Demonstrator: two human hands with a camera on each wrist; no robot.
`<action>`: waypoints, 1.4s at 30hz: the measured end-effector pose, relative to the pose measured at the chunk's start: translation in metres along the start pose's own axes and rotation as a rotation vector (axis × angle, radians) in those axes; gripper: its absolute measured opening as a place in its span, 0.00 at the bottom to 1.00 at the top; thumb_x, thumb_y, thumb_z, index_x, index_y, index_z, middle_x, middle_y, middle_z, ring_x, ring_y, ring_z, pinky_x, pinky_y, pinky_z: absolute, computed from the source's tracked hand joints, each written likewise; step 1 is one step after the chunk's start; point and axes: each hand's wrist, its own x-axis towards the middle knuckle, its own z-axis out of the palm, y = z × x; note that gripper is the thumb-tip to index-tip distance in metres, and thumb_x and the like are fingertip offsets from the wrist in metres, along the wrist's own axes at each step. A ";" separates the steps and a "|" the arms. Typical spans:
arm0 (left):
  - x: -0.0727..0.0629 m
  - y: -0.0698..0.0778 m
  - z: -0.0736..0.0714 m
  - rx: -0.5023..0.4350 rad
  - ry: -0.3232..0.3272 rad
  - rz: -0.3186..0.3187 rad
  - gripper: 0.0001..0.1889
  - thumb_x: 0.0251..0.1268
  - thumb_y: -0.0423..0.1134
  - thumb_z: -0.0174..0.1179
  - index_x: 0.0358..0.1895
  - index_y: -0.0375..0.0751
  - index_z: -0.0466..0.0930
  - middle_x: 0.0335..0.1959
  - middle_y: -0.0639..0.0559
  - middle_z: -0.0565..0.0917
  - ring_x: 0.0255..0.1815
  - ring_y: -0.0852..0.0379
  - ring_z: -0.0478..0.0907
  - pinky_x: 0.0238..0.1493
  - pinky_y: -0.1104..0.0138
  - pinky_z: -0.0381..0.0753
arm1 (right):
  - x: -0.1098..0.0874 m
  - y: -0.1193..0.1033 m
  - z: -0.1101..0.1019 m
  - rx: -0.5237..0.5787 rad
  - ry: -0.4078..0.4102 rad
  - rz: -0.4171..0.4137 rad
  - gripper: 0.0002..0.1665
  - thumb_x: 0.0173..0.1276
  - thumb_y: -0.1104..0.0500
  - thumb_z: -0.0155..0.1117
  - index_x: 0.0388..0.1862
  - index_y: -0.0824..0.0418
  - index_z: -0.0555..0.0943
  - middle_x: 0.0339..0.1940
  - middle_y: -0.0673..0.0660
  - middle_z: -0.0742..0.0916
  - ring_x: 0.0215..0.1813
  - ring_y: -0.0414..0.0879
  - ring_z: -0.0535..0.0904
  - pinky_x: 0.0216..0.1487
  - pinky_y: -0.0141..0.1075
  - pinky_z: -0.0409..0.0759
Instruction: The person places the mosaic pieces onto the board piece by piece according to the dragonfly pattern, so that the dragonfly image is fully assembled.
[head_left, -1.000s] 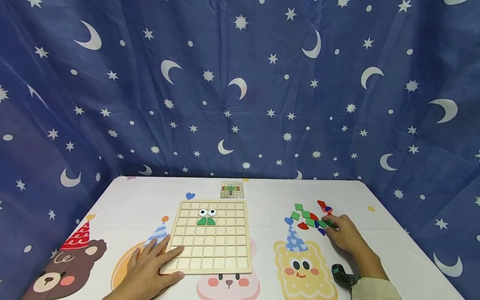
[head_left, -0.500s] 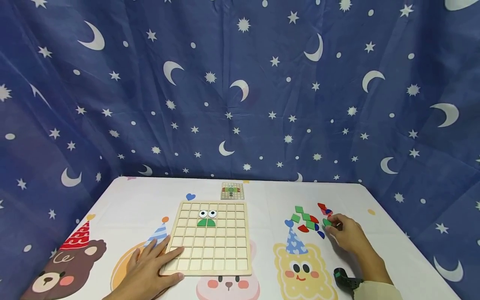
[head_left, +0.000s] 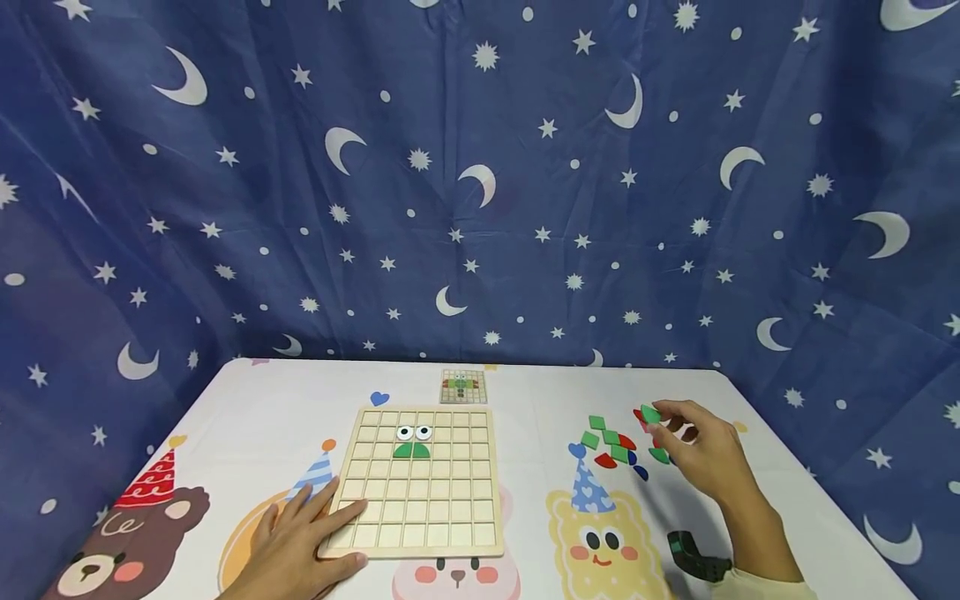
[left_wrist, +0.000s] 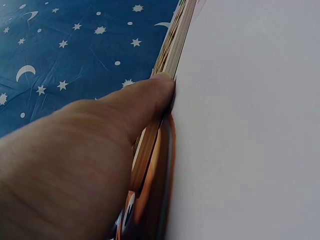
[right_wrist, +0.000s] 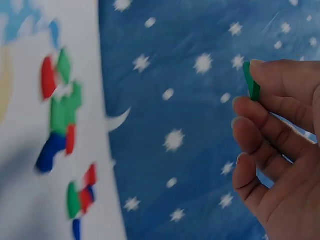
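My right hand [head_left: 701, 442] pinches a green quarter-round tile [head_left: 650, 414] between thumb and fingertips, raised over the scattered tiles. Seen edge-on in the right wrist view, the green tile [right_wrist: 251, 81] is thin and flat. The wooden grid board [head_left: 427, 487] lies flat in the middle of the table. Two eye tiles [head_left: 414, 433] sit in its upper cells, with two green quarter-round tiles [head_left: 412, 451] directly below them. My left hand [head_left: 300, 537] rests, fingers spread, on the board's near left corner; its thumb [left_wrist: 145, 100] touches the front edge in the left wrist view.
Green square tiles [head_left: 618, 453], red tiles [head_left: 605, 461] and blue tiles [head_left: 641, 472] lie loose on the right of the table. Behind the board is a small picture card [head_left: 463, 386] of a gridded pattern. A blue starry curtain [head_left: 480, 208] hangs beyond the table.
My right hand has picked up the green quarter-round tile and lifted it up off the table. Another green tile now shows beneath the hand. The left hand stays on the board.
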 end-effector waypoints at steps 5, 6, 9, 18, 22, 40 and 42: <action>0.001 0.000 0.002 -0.005 -0.010 -0.002 0.35 0.48 0.72 0.61 0.60 0.63 0.79 0.70 0.45 0.67 0.70 0.31 0.52 0.60 0.35 0.44 | 0.002 -0.029 -0.005 0.083 0.053 -0.095 0.17 0.53 0.71 0.74 0.43 0.62 0.84 0.33 0.48 0.83 0.34 0.38 0.73 0.34 0.24 0.71; 0.001 0.000 0.002 -0.004 -0.008 0.001 0.35 0.47 0.72 0.62 0.60 0.63 0.79 0.69 0.45 0.67 0.70 0.30 0.52 0.60 0.35 0.44 | 0.003 -0.036 -0.006 0.104 0.060 -0.117 0.18 0.52 0.72 0.74 0.43 0.62 0.84 0.34 0.48 0.83 0.34 0.38 0.74 0.34 0.24 0.71; 0.001 -0.001 0.002 -0.001 -0.008 -0.007 0.35 0.47 0.73 0.62 0.60 0.64 0.79 0.69 0.46 0.67 0.70 0.31 0.53 0.60 0.35 0.44 | 0.006 -0.058 -0.005 0.169 0.073 -0.185 0.20 0.50 0.75 0.74 0.43 0.62 0.85 0.33 0.48 0.83 0.33 0.39 0.73 0.34 0.24 0.71; 0.001 -0.002 -0.001 -0.007 -0.013 -0.003 0.35 0.47 0.73 0.61 0.61 0.63 0.79 0.70 0.44 0.67 0.70 0.30 0.52 0.59 0.33 0.43 | 0.015 -0.113 0.008 0.301 0.045 -0.296 0.20 0.50 0.73 0.75 0.43 0.60 0.85 0.35 0.48 0.84 0.36 0.41 0.74 0.35 0.31 0.72; 0.002 -0.002 -0.002 -0.011 -0.022 -0.017 0.36 0.46 0.73 0.61 0.60 0.63 0.79 0.70 0.45 0.67 0.70 0.30 0.51 0.60 0.34 0.42 | 0.017 -0.133 0.017 0.351 0.016 -0.294 0.20 0.52 0.71 0.75 0.43 0.58 0.85 0.37 0.47 0.85 0.37 0.41 0.75 0.35 0.34 0.74; 0.003 -0.003 0.001 0.025 -0.038 -0.017 0.37 0.46 0.76 0.59 0.60 0.63 0.79 0.69 0.45 0.67 0.69 0.30 0.53 0.57 0.31 0.44 | 0.015 -0.185 0.101 0.522 -0.141 -0.205 0.14 0.57 0.66 0.73 0.44 0.59 0.85 0.38 0.44 0.84 0.37 0.49 0.77 0.35 0.40 0.76; 0.002 -0.004 0.001 0.025 -0.031 -0.014 0.37 0.47 0.76 0.58 0.60 0.63 0.79 0.69 0.45 0.67 0.69 0.30 0.53 0.57 0.31 0.44 | 0.014 -0.189 0.114 0.532 -0.165 -0.179 0.14 0.58 0.65 0.73 0.44 0.58 0.85 0.38 0.43 0.83 0.38 0.48 0.77 0.36 0.39 0.75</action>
